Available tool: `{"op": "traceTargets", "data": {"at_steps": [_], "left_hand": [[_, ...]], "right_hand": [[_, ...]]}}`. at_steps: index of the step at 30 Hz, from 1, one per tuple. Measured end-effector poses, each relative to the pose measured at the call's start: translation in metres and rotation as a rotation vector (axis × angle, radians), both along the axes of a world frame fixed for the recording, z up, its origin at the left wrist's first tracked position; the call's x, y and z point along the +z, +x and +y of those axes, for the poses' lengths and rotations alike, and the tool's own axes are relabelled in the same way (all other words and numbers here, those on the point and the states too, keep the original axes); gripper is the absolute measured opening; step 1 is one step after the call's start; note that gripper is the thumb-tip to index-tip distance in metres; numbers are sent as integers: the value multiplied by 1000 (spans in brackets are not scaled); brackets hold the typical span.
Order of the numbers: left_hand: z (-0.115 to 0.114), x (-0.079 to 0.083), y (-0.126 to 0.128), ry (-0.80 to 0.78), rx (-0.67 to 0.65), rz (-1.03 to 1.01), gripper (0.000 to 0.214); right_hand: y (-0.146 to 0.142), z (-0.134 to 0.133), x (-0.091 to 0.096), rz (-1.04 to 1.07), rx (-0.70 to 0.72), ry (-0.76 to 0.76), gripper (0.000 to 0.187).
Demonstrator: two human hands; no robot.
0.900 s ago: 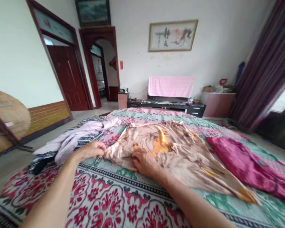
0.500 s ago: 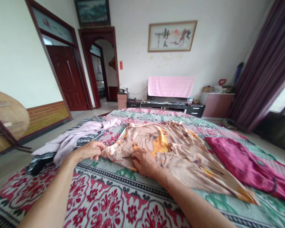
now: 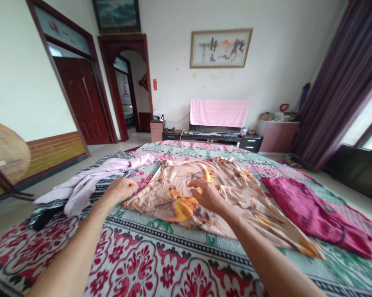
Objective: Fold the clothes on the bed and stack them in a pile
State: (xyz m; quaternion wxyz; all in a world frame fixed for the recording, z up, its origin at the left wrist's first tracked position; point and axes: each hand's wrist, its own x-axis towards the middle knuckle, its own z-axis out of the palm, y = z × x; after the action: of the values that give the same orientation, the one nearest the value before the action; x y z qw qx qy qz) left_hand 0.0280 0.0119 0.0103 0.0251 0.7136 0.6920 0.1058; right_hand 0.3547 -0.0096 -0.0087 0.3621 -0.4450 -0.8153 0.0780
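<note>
A tan silky garment (image 3: 161, 194) printed with orange flowers lies spread and wrinkled on the patterned bedspread in front of me. Near its left edge, my left hand (image 3: 121, 190) is closed with the fingers curled in, and no cloth shows coming from it. My right hand (image 3: 207, 194) hovers over the garment's middle, its thumb and fingers apart and holding nothing. Left of my left hand lies a pile with a pale pink garment (image 3: 94, 177) on top of a black-and-white patterned one (image 3: 46, 211). At the right rests a magenta garment (image 3: 316, 210), laid long and narrow.
The red, white and green bedspread (image 3: 136, 264) covers the bed. Beyond it stands a low black TV cabinet (image 3: 250, 143), with a pink cloth (image 3: 218, 112) draped above. A round wooden tabletop (image 3: 6, 152) leans at the left; a purple curtain (image 3: 331, 82) hangs at the right.
My right hand has lifted off the garment's lower part and moved up and right, its fingers opening. My left hand has let go of the garment's left corner and risen slightly.
</note>
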Motion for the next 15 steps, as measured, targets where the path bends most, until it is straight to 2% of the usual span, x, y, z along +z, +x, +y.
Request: {"op": "traceTargets", "data": {"at_steps": [5, 10, 12, 15], "left_hand": [[1, -18, 29, -67, 64, 8, 42], [9, -28, 17, -18, 131, -55, 40], [11, -31, 11, 22, 162, -89, 41], [12, -35, 8, -8, 213, -100, 40]], "right_hand": [[77, -6, 2, 31, -208, -9, 22], [144, -17, -1, 115, -450, -19, 27], [161, -18, -3, 154, -517, -54, 28], [175, -17, -5, 194, -586, -90, 30]]}}
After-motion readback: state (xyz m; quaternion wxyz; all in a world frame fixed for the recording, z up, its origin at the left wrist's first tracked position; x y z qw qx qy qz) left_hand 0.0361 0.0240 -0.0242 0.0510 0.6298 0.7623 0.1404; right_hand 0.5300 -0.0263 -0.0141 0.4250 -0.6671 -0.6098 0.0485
